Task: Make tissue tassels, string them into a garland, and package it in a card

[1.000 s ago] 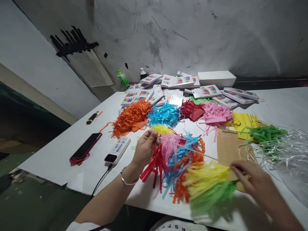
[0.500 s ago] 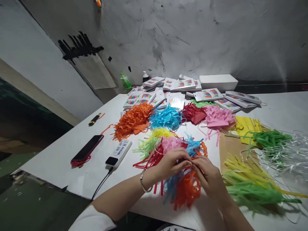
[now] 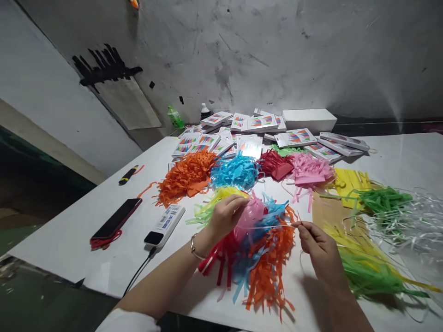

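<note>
My left hand (image 3: 226, 216), a bracelet on its wrist, is closed with its fingertips at the top of a pink paper tassel (image 3: 251, 216), slightly blurred. To the right, my right hand (image 3: 321, 251) pinches a thin pale string (image 3: 273, 226) that stretches taut across the bunch towards the pink tassel. Where its left end goes I cannot tell. Below the string hang a red tassel (image 3: 226, 253), a blue tassel (image 3: 247, 258) and an orange tassel (image 3: 272, 267). Behind my left hand lies a yellow and light green tassel (image 3: 214, 203).
Heaps of orange fringe (image 3: 188, 177), blue fringe (image 3: 235, 171), dark red fringe (image 3: 275, 165) and pink fringe (image 3: 311, 168) line the middle. Behind them are printed boxes (image 3: 261, 122). At left lie a phone (image 3: 117, 221) and a white corded device (image 3: 166, 226); at right, green tassels (image 3: 370, 272) and silvery string (image 3: 411, 226).
My hands, together over the bunch before, have drawn apart: the left moved left and up, the right moved right. The pale string now spans the gap. The view has shifted slightly.
</note>
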{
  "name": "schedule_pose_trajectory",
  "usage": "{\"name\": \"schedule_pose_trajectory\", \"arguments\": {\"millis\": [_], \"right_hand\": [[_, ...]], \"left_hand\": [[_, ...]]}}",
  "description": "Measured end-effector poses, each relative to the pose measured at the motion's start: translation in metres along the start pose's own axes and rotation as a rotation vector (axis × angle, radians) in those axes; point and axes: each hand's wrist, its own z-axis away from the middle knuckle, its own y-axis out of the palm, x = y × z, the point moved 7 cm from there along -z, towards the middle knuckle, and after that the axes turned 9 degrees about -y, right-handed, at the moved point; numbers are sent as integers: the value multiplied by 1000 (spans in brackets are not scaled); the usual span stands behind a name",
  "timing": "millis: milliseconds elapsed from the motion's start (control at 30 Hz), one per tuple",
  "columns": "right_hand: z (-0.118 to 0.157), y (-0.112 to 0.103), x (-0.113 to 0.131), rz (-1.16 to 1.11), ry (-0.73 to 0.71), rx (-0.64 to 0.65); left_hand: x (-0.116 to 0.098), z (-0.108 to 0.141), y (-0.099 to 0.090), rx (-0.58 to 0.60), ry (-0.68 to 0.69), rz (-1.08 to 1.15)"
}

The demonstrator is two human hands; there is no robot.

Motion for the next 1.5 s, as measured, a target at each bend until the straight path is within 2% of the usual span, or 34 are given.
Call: {"name": "schedule_pose_trajectory", "arguments": {"millis": [67,133,233,300,400,500,567,633,700,833,900,933,1033,1100,1167,1233,1367,1433,1500], "right_hand": [[1,-2,5,-4,-15,-18],[0,0,15,27,-60,-10],[-1,2,35,133,-230,-22],[-1,-1,48,187,-354,-76],[3,-6,51,70,-399,-96],[7,3,42,-273,-277,30],[10,14,40,-393,-172,115],[10,26,45,-330,-119,184],[7,37,56,-183,-131,248],[1,56,79,37,-273,357],[2,55,80,85,-324,331],[2,51,77,97,-321,279],[5,25,62,145,-270,19],[9,13,59,208,-289,-80],[13,14,63,249,-347,-55],[18,24,72,215,-395,33],[27,40,82,55,-419,132],[29,36,77,17,-370,89],[31,27,68,22,-311,22]], "left_hand": [[-18,20,-11,-98,124,40],[-28,32,-19,-185,181,26],[-37,41,-31,-329,245,-84],[-46,45,-34,-376,384,-180],[-56,54,-27,-316,621,-277],[-60,62,-20,-231,739,-285],[-63,66,-16,-183,793,-279],[-70,69,-12,-137,858,-290],[-80,72,-7,-86,922,-308],[-93,74,6,44,964,-348],[-92,73,9,72,926,-376],[-89,71,10,89,870,-396],[-70,62,14,269,573,-432],[-61,56,9,312,354,-395],[-63,49,-3,211,210,-321],[-73,46,-6,147,159,-219],[-93,51,25,378,147,36],[-88,53,36,410,15,178],[-74,54,42,392,-165,338]]}}
